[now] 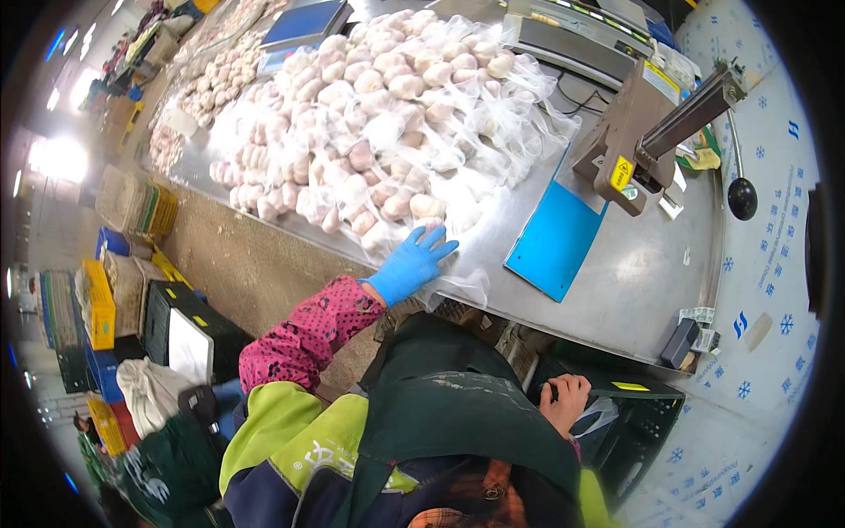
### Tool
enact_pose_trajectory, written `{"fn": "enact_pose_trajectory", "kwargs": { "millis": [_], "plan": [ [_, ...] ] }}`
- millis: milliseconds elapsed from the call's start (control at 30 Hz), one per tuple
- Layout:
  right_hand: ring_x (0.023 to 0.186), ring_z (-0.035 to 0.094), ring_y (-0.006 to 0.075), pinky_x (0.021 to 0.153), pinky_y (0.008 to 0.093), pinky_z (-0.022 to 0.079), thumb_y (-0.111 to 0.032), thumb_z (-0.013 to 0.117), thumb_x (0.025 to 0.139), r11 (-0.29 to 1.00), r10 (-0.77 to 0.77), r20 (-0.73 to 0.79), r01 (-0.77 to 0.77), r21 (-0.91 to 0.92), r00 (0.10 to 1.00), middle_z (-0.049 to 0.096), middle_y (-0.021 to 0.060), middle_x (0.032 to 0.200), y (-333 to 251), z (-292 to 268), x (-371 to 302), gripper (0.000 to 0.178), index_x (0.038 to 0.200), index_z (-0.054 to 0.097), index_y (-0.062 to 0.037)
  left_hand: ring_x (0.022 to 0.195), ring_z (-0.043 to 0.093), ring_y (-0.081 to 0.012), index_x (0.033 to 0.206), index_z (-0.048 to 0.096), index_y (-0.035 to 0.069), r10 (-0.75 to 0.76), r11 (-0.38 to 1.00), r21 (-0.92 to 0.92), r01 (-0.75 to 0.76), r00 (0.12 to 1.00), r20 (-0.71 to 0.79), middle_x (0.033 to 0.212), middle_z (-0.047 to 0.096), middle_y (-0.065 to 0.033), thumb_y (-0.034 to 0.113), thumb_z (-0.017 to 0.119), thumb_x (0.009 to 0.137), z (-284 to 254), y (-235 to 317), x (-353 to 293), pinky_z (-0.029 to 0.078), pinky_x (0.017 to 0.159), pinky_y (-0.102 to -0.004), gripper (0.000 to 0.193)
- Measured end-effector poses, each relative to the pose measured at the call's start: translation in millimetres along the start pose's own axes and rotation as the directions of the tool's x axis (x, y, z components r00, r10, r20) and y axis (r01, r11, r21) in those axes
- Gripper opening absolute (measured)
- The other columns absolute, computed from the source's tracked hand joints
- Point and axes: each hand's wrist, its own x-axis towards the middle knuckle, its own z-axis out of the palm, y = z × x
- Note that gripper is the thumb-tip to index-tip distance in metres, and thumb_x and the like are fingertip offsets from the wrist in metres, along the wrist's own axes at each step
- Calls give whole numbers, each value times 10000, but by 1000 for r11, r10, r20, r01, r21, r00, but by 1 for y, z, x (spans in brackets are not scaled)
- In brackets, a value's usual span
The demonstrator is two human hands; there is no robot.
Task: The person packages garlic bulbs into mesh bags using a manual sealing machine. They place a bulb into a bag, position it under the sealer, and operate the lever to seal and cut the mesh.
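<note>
Left hand [410, 267] spread beside garlic [396, 207], at table edge [581, 336], right hand [565, 405] by crate [635, 427], grip unclear, bare steel [647, 286] beyond blue board [559, 245]

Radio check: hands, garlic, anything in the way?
Left hand: gloved, open, at edge of garlic pile. Right hand: by dark crate. Blue sheet right of pile, seemingly not blocking.
</note>
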Motion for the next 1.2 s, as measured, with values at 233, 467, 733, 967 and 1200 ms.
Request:
{"fn": "enact_pose_trajectory", "kwargs": {
  "millis": [233, 467, 733, 967, 1200],
  "plan": [
    [1073, 480, 336, 888, 473, 365, -119, 671, 741, 950, 302, -120, -309, -48, 946, 545, 107, 1054, -16, -1, 13, 156, 880, 629, -64, 1177, 517, -292, 1050, 664, 51, -319, 499, -851, 164, 948, -5, 1256, 593, -96, 112, 595, 820, -36, -56, 15, 389, 1010, -399, 248],
    [1066, 542, 288, 904, 368, 422, -120, 637, 836, 917, 274, -265, -169, 360, 925, 585, 126, 1076, -97, 9, 98, 171, 974, 645, -19, 937, 585, -208, 905, 594, 21, -647, -522, -832, -185, 722, 245, 844, 608, -76, 233, 470, 997, -44, -102, 49, 432, 952, -351, 262],
    [1083, 558, 167, 919, 295, 442, -410, 404, 1005, 91, -63, 432, -426, 900, 899, 586, 93, 1199, -193, 22, 211, 489, 1164, 602, 8, 703, 491, -143, 862, 539, 65, -378, -687, -715, -130, 904, 199, 578, 373, 33, 248, 480, 991, -104, -72, 72, 460, 916, -372, 232],
    [924, 570, 136, 848, 267, 437, -449, 413, 1002, 147, -15, 339, -333, 931, 941, 643, 81, 979, -214, 15, 186, 533, 1058, 641, 29, 512, 374, -65, 802, 552, 51, -228, -567, -822, 55, 948, 220, 517, 328, 58, 268, 466, 996, -130, -41, 79, 513, 807, -320, 303],
    [865, 575, 132, 807, 272, 448, -428, 343, 1022, 369, 131, 252, -283, 885, 959, 638, 77, 904, -172, -10, 173, 564, 993, 642, 49, 573, 451, -34, 766, 606, 27, -199, -201, -947, 249, 937, 289, 607, 484, 33, 195, 541, 960, -141, 15, 93, 382, 534, -199, 265]
  ]
}}
